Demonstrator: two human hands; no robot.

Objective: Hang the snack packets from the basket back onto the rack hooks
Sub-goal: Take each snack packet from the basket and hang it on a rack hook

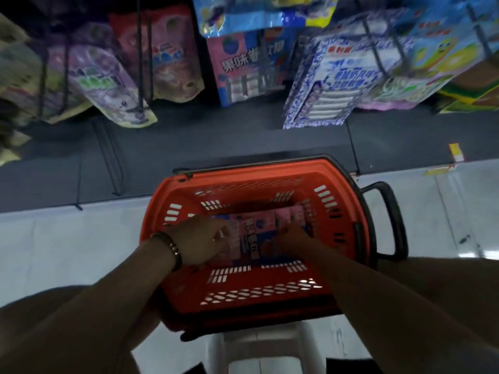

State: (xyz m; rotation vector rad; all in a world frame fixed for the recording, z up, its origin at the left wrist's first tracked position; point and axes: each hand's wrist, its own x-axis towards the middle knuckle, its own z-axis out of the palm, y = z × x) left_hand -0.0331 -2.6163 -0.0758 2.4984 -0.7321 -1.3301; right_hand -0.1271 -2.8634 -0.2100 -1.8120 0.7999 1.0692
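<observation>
An orange shopping basket (348, 190) stands on a white stool below me. Pink and blue snack packets (259, 233) lie flat on its bottom. Both my hands reach down into the basket. My left hand (199, 238), with a dark bracelet at the wrist, has its curled fingers on the left edge of the top packet. My right hand (294, 238) has its fingers on that packet's right side. Whether either hand grips the packet is hard to tell in the dim light. Above hang rack packets, among them a matching pink and blue one (248, 66).
Purple and red pouches (108, 76) hang at the upper left, blue-white and yellow packets (340, 85) at the upper right. Dark rack wires (140, 55) run down in front of them. The rack's dark base (216, 141) lies behind the basket. A black basket handle (394, 220) sticks out right.
</observation>
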